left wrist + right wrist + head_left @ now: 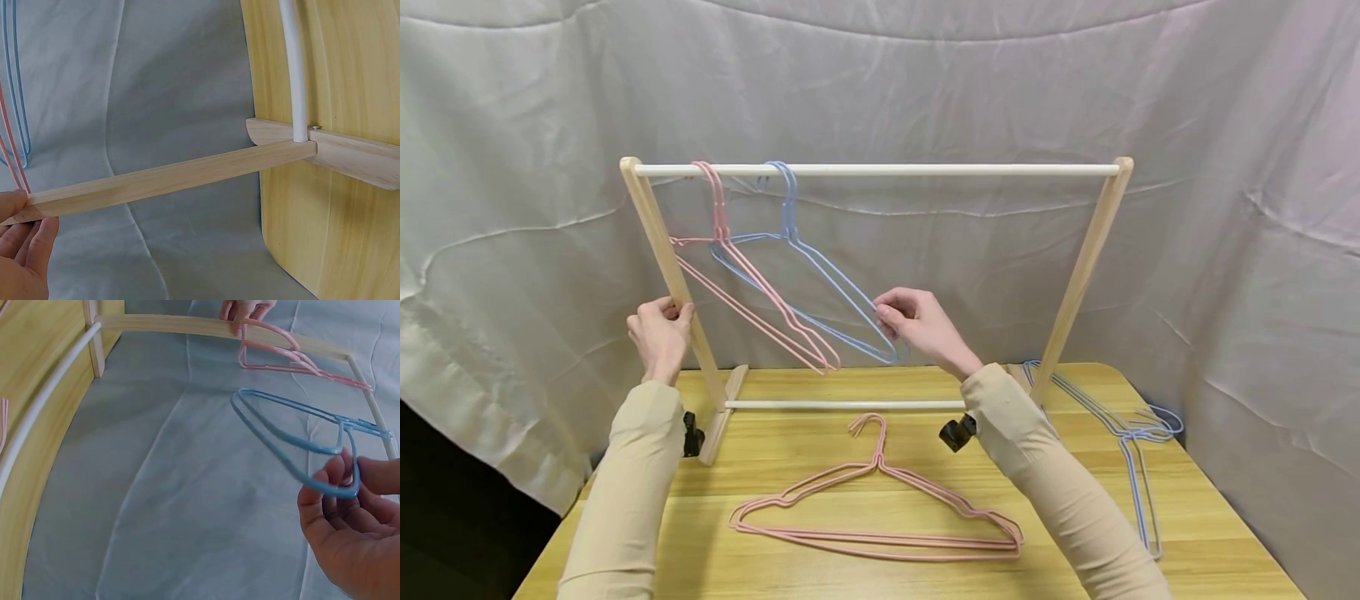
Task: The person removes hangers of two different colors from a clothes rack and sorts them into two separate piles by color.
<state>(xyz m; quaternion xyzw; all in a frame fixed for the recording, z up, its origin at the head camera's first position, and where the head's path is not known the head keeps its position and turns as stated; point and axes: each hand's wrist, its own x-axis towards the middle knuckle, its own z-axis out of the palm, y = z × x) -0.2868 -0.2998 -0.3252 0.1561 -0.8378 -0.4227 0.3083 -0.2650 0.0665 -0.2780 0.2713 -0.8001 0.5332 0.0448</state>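
My left hand (660, 337) grips the wooden left post (658, 225) of a hanger rack, thumb and fingers on either side, as the left wrist view also shows. My right hand (928, 329) pinches the near corner of the blue hangers (831, 275), which hang by their hooks from the white top rail (925, 170). In the right wrist view, fingers (315, 509) curl about that blue hanger end (340, 490). Between the blue hangers and the left post, pink hangers (760, 279) hang on the same rail.
Pink hangers (880, 542) lie stacked flat on the wooden table (820, 492) in front of the rack. More blue and grey hangers (1131, 433) lie at the table's right side. A white lower rail (850, 405) joins the posts. Grey curtain (880, 92) surrounds the table.
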